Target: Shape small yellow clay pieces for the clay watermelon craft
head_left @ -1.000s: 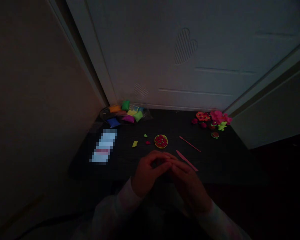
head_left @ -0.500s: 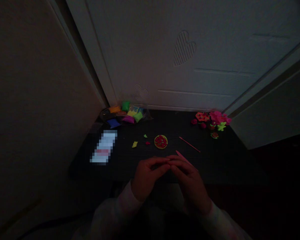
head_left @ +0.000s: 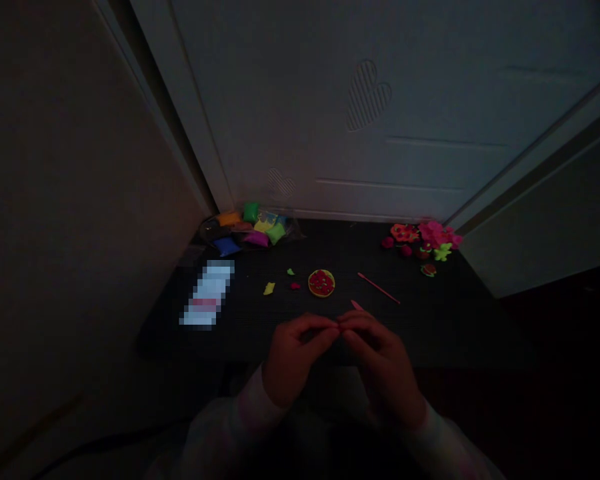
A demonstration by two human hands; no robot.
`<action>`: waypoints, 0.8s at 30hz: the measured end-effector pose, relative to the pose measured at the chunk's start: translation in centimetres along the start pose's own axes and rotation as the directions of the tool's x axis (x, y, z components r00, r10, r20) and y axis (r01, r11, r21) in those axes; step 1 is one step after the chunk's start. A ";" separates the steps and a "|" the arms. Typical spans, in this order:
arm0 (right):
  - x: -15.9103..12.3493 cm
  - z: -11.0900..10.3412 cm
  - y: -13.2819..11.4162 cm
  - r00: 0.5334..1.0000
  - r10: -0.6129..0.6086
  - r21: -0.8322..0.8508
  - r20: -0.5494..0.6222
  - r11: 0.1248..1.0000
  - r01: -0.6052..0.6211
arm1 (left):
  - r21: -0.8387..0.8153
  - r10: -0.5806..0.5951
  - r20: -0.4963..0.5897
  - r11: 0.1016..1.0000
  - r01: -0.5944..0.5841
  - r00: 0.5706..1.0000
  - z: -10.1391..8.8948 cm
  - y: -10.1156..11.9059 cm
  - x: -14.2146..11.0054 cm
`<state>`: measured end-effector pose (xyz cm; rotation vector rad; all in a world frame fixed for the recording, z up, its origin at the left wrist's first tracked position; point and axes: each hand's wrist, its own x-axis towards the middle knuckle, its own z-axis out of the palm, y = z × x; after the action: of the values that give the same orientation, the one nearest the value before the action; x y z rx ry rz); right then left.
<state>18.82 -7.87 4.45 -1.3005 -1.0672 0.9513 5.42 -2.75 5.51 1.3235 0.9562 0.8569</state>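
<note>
The scene is very dark. My left hand (head_left: 295, 357) and my right hand (head_left: 383, 363) meet fingertip to fingertip above the near edge of a dark table (head_left: 430, 327). Both have their fingers curled and pinched together over something too small and dim to name. Just beyond them lies a round clay disc (head_left: 322, 283), yellow-rimmed with red bits on top. A pink modelling tool (head_left: 356, 305) pokes out from behind my right fingers, and a thinner pink stick (head_left: 379, 288) lies further right.
Coloured clay packs (head_left: 250, 229) sit in a clear bag at the back left. Pink, red and green clay figures (head_left: 425, 241) cluster at the back right. Small yellow (head_left: 269, 289), green and red scraps lie near the disc. A pale blurred card (head_left: 207, 293) rests at left. A white door stands behind.
Both hands have drawn slightly nearer to me and lower, still pinched together, now hiding more of the pink tool. Nothing on the table has moved.
</note>
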 end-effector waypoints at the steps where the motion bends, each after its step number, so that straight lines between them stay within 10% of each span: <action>1: 0.0 0.0 -0.1 1.000 -0.002 0.004 0.014 1.000 0.002 | -0.005 -0.004 0.007 1.000 0.004 1.000 -0.1 0.1 0.0; 24: -0.4 -1.0 -5.2 0.957 -0.003 -0.139 0.291 0.989 0.045 | -0.083 0.112 0.231 0.992 -0.095 0.967 -1.4 2.7 -0.8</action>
<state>19.49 -8.82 9.66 -1.2865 -1.3982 1.0859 3.87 -2.73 8.27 1.3881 0.6704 0.7856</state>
